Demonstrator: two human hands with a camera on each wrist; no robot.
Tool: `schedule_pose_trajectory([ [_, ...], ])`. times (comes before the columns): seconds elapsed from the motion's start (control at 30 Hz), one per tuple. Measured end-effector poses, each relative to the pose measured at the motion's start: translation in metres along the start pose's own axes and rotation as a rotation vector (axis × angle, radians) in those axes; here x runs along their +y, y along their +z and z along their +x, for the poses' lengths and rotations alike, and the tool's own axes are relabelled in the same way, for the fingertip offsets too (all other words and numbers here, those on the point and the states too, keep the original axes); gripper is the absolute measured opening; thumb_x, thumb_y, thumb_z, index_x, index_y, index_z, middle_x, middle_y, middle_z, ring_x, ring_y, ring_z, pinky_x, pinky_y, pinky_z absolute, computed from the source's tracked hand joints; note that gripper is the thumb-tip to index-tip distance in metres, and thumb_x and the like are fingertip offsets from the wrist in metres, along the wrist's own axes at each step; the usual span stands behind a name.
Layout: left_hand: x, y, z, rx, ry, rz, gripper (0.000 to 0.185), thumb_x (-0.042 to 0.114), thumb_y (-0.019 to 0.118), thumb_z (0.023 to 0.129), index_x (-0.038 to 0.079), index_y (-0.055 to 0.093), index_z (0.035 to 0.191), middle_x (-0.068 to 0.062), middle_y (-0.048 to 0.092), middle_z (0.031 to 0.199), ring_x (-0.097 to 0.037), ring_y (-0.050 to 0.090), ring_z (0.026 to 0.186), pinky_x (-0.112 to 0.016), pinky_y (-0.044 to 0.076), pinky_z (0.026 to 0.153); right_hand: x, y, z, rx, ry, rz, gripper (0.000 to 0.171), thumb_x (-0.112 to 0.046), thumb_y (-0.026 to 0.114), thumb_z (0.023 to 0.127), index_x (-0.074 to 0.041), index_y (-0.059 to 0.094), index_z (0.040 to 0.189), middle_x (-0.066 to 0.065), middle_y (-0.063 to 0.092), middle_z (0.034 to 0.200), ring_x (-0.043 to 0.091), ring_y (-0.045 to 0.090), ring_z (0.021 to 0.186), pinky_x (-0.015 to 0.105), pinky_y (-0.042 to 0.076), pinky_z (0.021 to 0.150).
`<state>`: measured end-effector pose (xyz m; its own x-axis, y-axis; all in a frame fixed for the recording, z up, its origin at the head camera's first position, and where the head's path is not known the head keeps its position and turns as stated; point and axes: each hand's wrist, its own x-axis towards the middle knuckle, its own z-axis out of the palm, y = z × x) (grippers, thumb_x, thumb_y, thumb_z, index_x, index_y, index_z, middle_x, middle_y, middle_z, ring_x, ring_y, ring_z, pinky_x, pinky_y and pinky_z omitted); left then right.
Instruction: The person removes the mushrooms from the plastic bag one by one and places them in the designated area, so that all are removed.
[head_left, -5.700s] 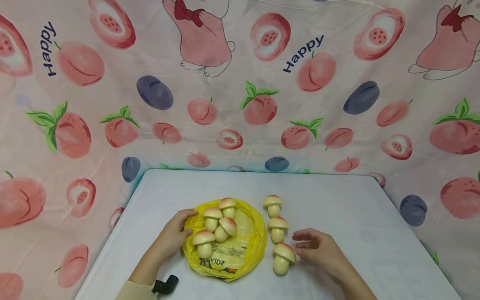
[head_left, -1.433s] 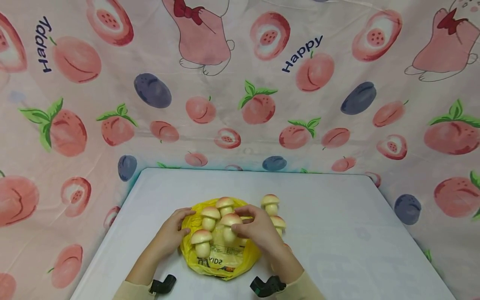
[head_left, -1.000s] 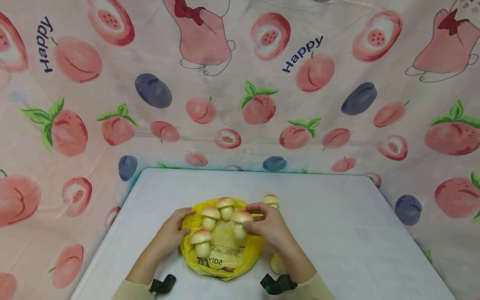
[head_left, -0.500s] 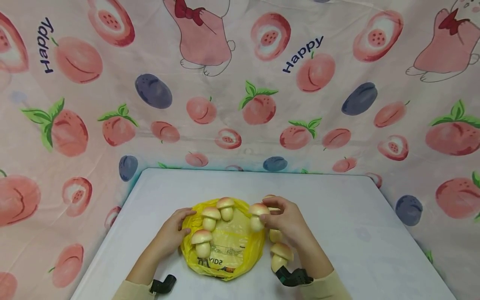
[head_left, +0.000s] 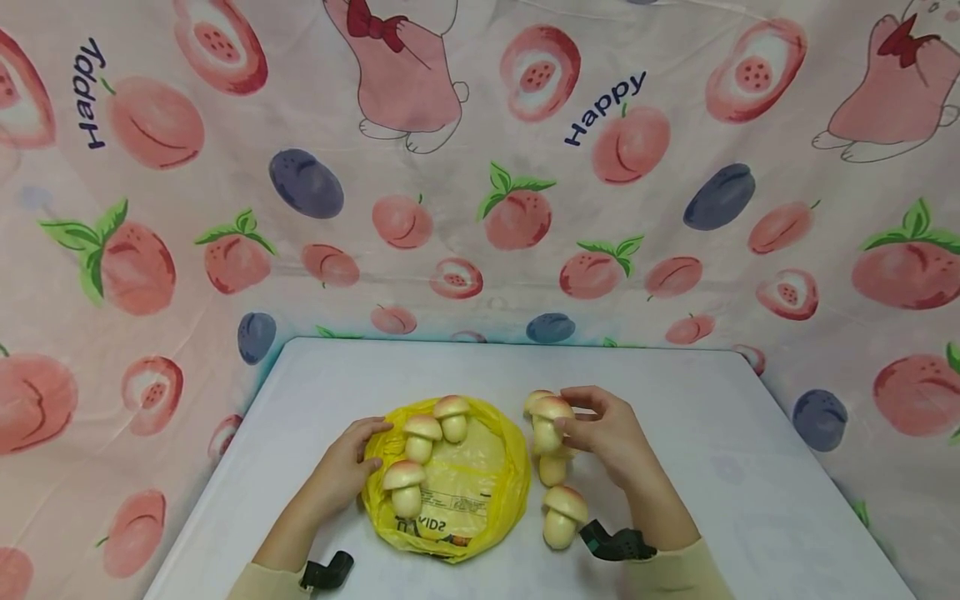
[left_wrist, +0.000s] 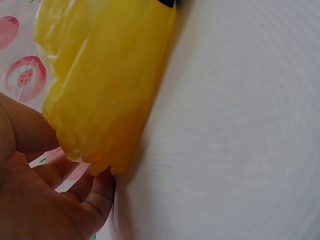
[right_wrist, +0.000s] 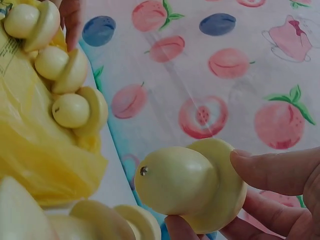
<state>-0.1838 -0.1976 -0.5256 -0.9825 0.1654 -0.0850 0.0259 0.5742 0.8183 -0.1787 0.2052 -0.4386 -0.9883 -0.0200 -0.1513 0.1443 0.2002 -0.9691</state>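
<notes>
Hands of a person work at a white table (head_left: 675, 400), seen from a head-worn camera, with a wrist camera on each arm. The right hand (head_left: 611, 433) pinches a toy mushroom (head_left: 550, 421) by its pale pink cap, thumb below and fingers above. That mushroom is held just to the right of a crumpled yellow plastic bag (head_left: 472, 483) and is close above a column of other mushrooms standing on the table. In the right wrist view the held mushroom (right_wrist: 192, 187) fills the lower middle, stem pointing left, with the fingertips (right_wrist: 270, 170) curled round the cap's edge.

The left hand (head_left: 341, 471) rests on the left rim of the bag, fingers curled over the plastic. In the left wrist view, the fingers (left_wrist: 60, 192) press the yellow film (left_wrist: 107, 95) against the tabletop.

Three mushrooms remain on the bag: two near its far edge, side by side (head_left: 453, 417) (head_left: 422, 437), and one nearer the left hand (head_left: 406, 486). On the bare table right of the bag, one mushroom (head_left: 562, 515) lies nearest the person and another (head_left: 552, 469) sits behind it, partly hidden by the held one. The cap of a further mushroom (head_left: 535, 398) peeks out behind the held one.

A pink fabric backdrop (head_left: 480, 167) printed with peaches and plums surrounds the table.
</notes>
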Motion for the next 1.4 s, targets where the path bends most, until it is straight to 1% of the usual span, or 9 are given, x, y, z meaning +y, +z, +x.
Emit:
schedule_pose_trajectory([
  [0.17, 0.0, 0.0, 0.0, -0.001, 0.004, -0.003, 0.052, -0.005, 0.061, 0.103, 0.014, 0.059, 0.151, -0.01, 0.042, 0.17, -0.044, 0.031, 0.163, -0.064, 0.03, 0.13, 0.002, -0.013, 0.005, 0.011, 0.016, 0.019, 0.055, -0.008, 0.077, 0.097, 0.001, 0.057, 0.148, 0.023, 0.059, 0.151, 0.019, 0.072, 0.108, 0.042, 0.067, 0.094],
  [0.4, 0.0, 0.0, -0.001, 0.0, 0.003, 0.004, 0.052, -0.005, 0.061, 0.103, 0.014, 0.059, 0.151, -0.009, 0.042, 0.17, -0.044, 0.031, 0.163, -0.064, 0.029, 0.13, 0.01, -0.031, 0.014, 0.037, -0.005, -0.021, 0.055, -0.008, 0.074, 0.099, 0.003, 0.055, 0.149, 0.026, 0.054, 0.155, 0.016, 0.071, 0.108, 0.042, 0.068, 0.092],
  [0.63, 0.0, 0.0, 0.0, -0.002, 0.0, 0.003, 0.051, -0.005, 0.061, 0.103, 0.014, 0.059, 0.151, -0.01, 0.042, 0.17, -0.043, 0.031, 0.163, -0.064, 0.028, 0.131, 0.017, -0.044, 0.023, 0.05, 0.018, -0.024, 0.056, -0.006, 0.072, 0.1, 0.006, 0.052, 0.151, 0.028, 0.052, 0.156, 0.013, 0.072, 0.106, 0.041, 0.067, 0.092],
  [1.0, 0.0, 0.0, 0.0, -0.002, -0.009, 0.001, 0.052, -0.005, 0.061, 0.103, 0.014, 0.059, 0.151, -0.01, 0.042, 0.17, -0.043, 0.031, 0.163, -0.064, 0.028, 0.131, 0.032, -0.057, 0.038, 0.058, 0.072, -0.08, 0.059, -0.008, 0.074, 0.099, 0.005, 0.051, 0.152, 0.028, 0.051, 0.156, 0.016, 0.07, 0.11, 0.042, 0.067, 0.094],
  [1.23, 0.001, 0.0, -0.001, -0.003, -0.011, 0.006, 0.052, -0.005, 0.061, 0.103, 0.015, 0.059, 0.151, -0.01, 0.043, 0.17, -0.043, 0.032, 0.163, -0.064, 0.031, 0.13, 0.04, -0.059, 0.045, 0.045, 0.101, -0.11, 0.061, -0.007, 0.075, 0.099, 0.008, 0.049, 0.152, 0.032, 0.05, 0.156, 0.019, 0.069, 0.113, 0.05, 0.065, 0.099],
  [1.4, 0.001, 0.0, 0.0, -0.002, 0.0, 0.017, 0.052, -0.004, 0.061, 0.103, 0.015, 0.06, 0.151, -0.01, 0.043, 0.17, -0.043, 0.032, 0.163, -0.064, 0.032, 0.129, 0.047, -0.06, 0.052, 0.043, 0.118, -0.111, 0.061, -0.008, 0.075, 0.099, 0.007, 0.05, 0.152, 0.029, 0.051, 0.157, 0.02, 0.068, 0.115, 0.051, 0.063, 0.102],
])
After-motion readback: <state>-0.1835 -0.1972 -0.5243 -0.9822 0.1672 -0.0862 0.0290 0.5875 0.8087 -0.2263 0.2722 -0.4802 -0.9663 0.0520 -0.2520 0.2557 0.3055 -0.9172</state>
